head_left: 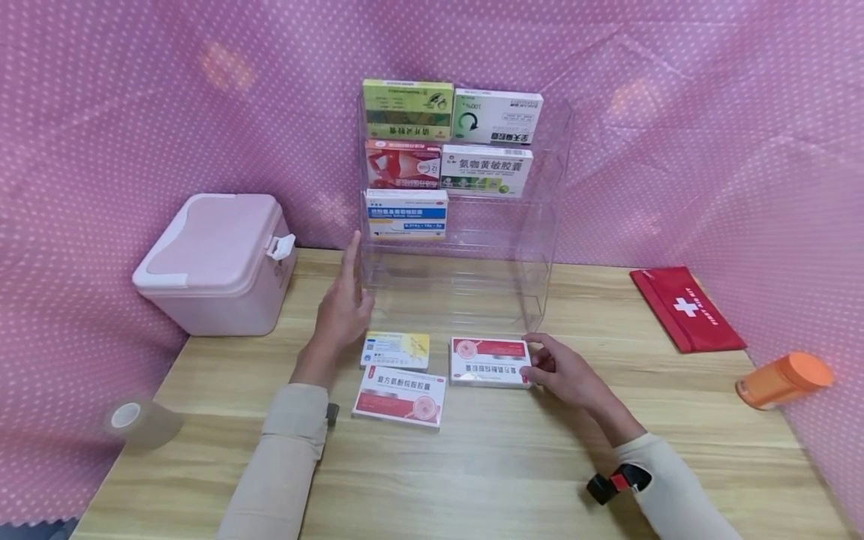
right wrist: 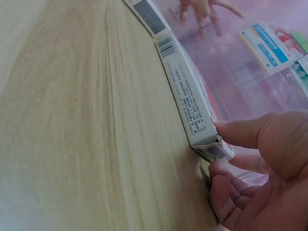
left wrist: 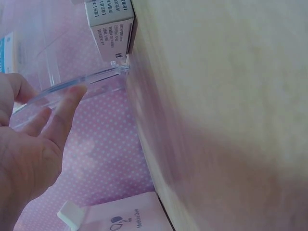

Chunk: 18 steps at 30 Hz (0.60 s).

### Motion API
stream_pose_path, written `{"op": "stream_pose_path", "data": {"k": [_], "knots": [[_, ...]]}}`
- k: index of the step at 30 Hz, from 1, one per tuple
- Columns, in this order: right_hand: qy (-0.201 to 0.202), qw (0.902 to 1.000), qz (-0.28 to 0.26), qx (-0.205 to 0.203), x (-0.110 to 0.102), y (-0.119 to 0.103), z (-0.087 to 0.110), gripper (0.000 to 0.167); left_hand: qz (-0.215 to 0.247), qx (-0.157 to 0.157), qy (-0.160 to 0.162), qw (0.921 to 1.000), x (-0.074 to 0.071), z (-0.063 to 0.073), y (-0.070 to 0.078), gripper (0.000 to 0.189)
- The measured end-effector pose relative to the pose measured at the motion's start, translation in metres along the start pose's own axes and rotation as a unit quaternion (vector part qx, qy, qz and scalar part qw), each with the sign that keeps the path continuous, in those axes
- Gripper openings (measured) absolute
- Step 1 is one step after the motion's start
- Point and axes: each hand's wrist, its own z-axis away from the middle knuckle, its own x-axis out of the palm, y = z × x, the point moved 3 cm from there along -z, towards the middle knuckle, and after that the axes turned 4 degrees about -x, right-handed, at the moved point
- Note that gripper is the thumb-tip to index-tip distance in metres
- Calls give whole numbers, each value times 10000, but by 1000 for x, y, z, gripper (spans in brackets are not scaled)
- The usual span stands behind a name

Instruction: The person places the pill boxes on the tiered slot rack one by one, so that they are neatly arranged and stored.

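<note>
A clear plastic rack point(head_left: 466, 292) stands at the back of the table with medicine boxes in its upper tiers. My left hand point(head_left: 343, 311) holds the rack's left side panel, the thumb by its front edge and fingers along the outside. My right hand point(head_left: 563, 367) pinches the right end of a red-and-white medicine box point(head_left: 491, 361) just before the rack; in the right wrist view the box point(right wrist: 185, 91) lies low over the wood. Left of it, another red-and-white medicine box point(head_left: 400, 397) lies in front of a yellow-and-white one point(head_left: 397, 351).
A pink lidded medicine chest point(head_left: 209, 270) is at the left, with a tape roll point(head_left: 145, 421) nearer the table's left edge. On the right are a red first aid pouch point(head_left: 688, 309) and an orange bottle point(head_left: 783, 381) on its side. Dotted pink cloth point(head_left: 432, 37) hangs around the table.
</note>
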Motion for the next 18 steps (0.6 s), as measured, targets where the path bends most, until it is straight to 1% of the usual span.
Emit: {"op": "stream_pose_path", "data": {"k": [7,11,18], "knots": [[165,9983,-544,-128,0,-1,7,53,14,90,18,10000,0,0,-1,117],[260,9974,-627,-238,-2,0,11,53,12,89,11,10000,0,0,-1,117],[427,9966,-683,-161,-5,5,14,52,21,41,-6,10000,0,0,-2,117]]}}
